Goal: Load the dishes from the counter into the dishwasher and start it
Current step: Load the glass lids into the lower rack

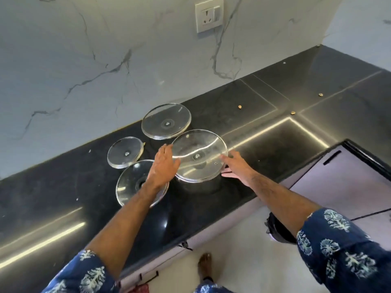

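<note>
Both grips were released: the left hand point(166, 163) and right hand point(237, 166) flanked the lidded pot point(198, 163) on the black tabletop point(63, 187), three other glass-lidded pots point(166, 121) crowding just beside.

A white wall socket point(209, 16) sits on the marble backsplash point(88, 60), with a dark bin point(279, 231) on the floor

Black polished bench point(63, 197): four lidded pots point(198, 182) clustered mid-bench, three small tan bits point(239, 107) toward the far right corner.

Both arms outstretched, left hand point(166, 163) and right hand point(237, 167) open-fingered, palms facing inward
</note>
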A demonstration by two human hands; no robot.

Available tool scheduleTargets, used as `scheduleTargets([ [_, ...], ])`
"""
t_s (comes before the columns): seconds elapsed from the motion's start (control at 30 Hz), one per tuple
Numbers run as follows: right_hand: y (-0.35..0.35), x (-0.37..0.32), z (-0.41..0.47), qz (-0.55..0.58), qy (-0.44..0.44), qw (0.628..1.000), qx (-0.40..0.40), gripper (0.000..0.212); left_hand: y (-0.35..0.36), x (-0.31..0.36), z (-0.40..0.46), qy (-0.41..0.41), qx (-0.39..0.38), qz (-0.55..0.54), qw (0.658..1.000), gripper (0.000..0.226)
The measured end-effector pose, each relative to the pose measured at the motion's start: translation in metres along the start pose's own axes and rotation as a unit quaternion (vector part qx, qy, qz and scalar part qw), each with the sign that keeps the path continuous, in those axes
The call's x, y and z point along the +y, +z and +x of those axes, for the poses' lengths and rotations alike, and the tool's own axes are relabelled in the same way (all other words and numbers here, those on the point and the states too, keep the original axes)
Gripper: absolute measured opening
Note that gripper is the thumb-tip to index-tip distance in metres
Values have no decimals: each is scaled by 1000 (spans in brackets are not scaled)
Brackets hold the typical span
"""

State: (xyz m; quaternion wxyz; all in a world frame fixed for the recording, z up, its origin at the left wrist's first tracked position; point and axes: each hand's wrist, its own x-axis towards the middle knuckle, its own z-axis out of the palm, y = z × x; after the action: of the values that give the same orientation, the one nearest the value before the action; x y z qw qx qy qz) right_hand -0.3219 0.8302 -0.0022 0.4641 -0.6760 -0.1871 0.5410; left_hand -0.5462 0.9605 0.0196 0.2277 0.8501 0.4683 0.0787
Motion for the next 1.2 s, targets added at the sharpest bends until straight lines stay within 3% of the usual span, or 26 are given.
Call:
scheduleTargets([
  [0.13, 20, -4, 19, 124, 18, 992, 35, 21, -8, -10, 47, -40, -67, -72, 994, 62],
  [0.37, 15, 4, 8, 199, 5, 979, 45, 46, -3, -12, 71, -15, -92, -126, 988, 56],
  [0.57, -36, 44, -59, 250, -9, 963, 101, 58, 32, 28, 48, 49, -137, -173, 974, 42],
  [0.63, -55, 63, -95, 270, -19, 954, 129, 59, 47, 58, 32, 56, -183, -240, 952, 35],
  [0.73, -81, 99, -158, 319, -41, 932, 166, 61, 68, 110, -2, 27, -290, -365, 885, 26],
  [0.8, -97, 129, -208, 337, -56, 917, 205, 60, 83, 151, -37, 43, -345, -391, 852, 23],
  [0.93, -124, 199, -313, 367, -97, 889, 255, 60, 117, 226, -123, 121, -411, -377, 821, 14],
  [1.07, -145, 280, -440, 389, -93, 870, 287, 36, 159, 297, -230, 210, -479, -325, 788, 20],
  [1.2, -157, 342, -543, 335, -45, 899, 279, 33, 196, 360, -322, 344, -537, -212, 741, 29],
])
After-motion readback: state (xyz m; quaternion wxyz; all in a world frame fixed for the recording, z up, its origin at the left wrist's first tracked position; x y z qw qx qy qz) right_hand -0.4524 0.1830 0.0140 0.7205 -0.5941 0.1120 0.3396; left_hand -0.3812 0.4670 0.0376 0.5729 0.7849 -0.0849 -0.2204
